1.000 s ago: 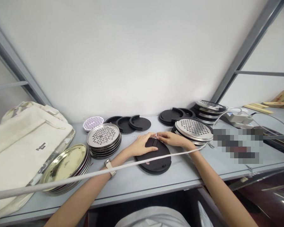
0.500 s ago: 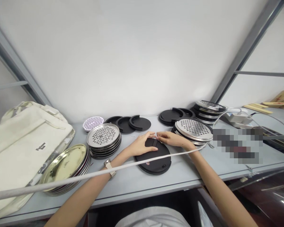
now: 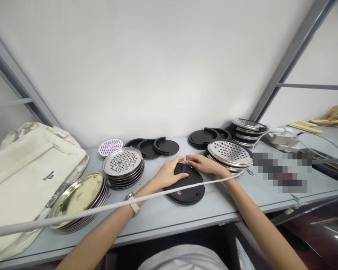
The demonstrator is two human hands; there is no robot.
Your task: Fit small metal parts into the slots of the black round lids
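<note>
A round black disc [image 3: 187,189] lies on the grey-blue table in front of me. My left hand [image 3: 170,173] rests on its upper left part, thumb on the surface and fingers bent over the far edge, gripping it. At the disc's far edge my right hand [image 3: 202,164] has its fingers pinched together close to the left fingertips; what they hold, if anything, is too small to make out. A white cable [image 3: 157,194] passes in front of the disc and over my left forearm.
Perforated metal discs [image 3: 123,162] are stacked left, gold plates [image 3: 79,195] nearer, beside a cream bag [image 3: 22,176]. Black round trays [image 3: 166,146] lie by the wall. More perforated discs [image 3: 229,153] stand right, with a white power strip [image 3: 283,138] beyond.
The black disc has shifted slightly to the right and away from me, and my left hand has moved a little right with it. My right hand stays at the far edge.
</note>
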